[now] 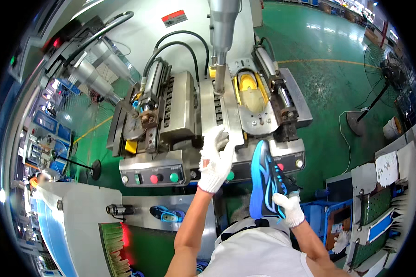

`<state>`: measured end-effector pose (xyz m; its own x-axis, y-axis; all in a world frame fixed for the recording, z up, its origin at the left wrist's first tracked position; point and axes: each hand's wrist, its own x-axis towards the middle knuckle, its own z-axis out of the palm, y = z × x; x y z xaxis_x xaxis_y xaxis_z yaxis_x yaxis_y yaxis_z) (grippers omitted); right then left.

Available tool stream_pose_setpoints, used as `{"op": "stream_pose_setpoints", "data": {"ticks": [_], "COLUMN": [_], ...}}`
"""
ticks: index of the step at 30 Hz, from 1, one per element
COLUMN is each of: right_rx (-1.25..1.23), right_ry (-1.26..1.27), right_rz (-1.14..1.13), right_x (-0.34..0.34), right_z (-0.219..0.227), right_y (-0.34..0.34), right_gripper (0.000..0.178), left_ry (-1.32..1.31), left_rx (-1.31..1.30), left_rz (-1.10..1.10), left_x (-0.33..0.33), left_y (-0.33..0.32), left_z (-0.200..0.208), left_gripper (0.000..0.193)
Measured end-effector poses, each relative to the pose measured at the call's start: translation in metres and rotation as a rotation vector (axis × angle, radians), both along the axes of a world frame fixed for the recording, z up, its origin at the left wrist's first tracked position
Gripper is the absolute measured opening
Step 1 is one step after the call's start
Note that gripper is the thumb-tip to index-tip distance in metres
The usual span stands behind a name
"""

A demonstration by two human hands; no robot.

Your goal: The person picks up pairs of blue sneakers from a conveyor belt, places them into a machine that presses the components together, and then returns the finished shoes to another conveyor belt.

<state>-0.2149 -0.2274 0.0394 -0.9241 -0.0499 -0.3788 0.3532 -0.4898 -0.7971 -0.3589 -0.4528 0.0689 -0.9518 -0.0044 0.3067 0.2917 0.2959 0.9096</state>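
Observation:
My right hand (289, 208), in a white knit glove, grips a running shoe (263, 184) near its lower end. The shoe has a blue sole and a black upper with light blue lines; it is held with the sole turned to the left. My left hand (215, 159), also gloved, reaches up to the front end of a metal guard (222, 111) on the machine, fingers extended and thumb apart. Whether its fingertips touch the guard I cannot tell. Right of the guard, a yellow-lined shoe-shaped mould (251, 92) lies in the machine.
The control panel (152, 176) has red and green buttons. A press cylinder (223, 27) stands above the guard. Another shoe (167, 213) lies on a metal surface at lower left. A brush-edged rack (379, 207) and blue crate (316, 216) stand right; a fan (388, 69) is farther back.

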Motion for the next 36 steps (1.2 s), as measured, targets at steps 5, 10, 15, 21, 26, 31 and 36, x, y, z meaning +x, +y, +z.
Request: {"op": "stream_pose_setpoints", "data": {"ticks": [5,10,15,21,26,31,36], "right_rx": [-0.027,0.43,0.303,1.562,1.38,1.124,1.134], "right_ry": [-0.01,0.145,0.137,0.126,0.271,0.307,0.894], "right_rz": [-0.283,-0.267,0.025,0.196,0.197,0.348,0.012], "right_x": [-0.039,-0.14,-0.332,-0.509,-0.54,-0.514,-0.293], "right_z": [-0.009,-0.005,-0.001,-0.139,-0.177,-0.136,-0.078], "right_y": [0.038,0.052,0.053,-0.017,0.036,0.036,-0.075], "right_gripper": [0.039,0.033,0.036,0.05,0.031,0.062,0.083], "left_ry": [0.084,-0.043,-0.146,-0.473,-0.558,-0.749,-0.701], "left_rx": [-0.018,-0.276,-0.156,-0.15,-0.215,-0.376,-0.292], "left_rz": [-0.057,-0.124,0.061,0.66,1.11,1.256,1.518], "left_x": [-0.071,-0.023,0.053,0.175,0.25,0.284,0.273], "left_y": [0.067,0.076,0.035,-0.021,-0.041,-0.111,-0.197], "left_z": [-0.022,-0.031,-0.083,-0.124,-0.151,-0.22,-0.22], "left_gripper": [0.046,0.045,0.048,0.044,0.041,0.058,0.082]}}
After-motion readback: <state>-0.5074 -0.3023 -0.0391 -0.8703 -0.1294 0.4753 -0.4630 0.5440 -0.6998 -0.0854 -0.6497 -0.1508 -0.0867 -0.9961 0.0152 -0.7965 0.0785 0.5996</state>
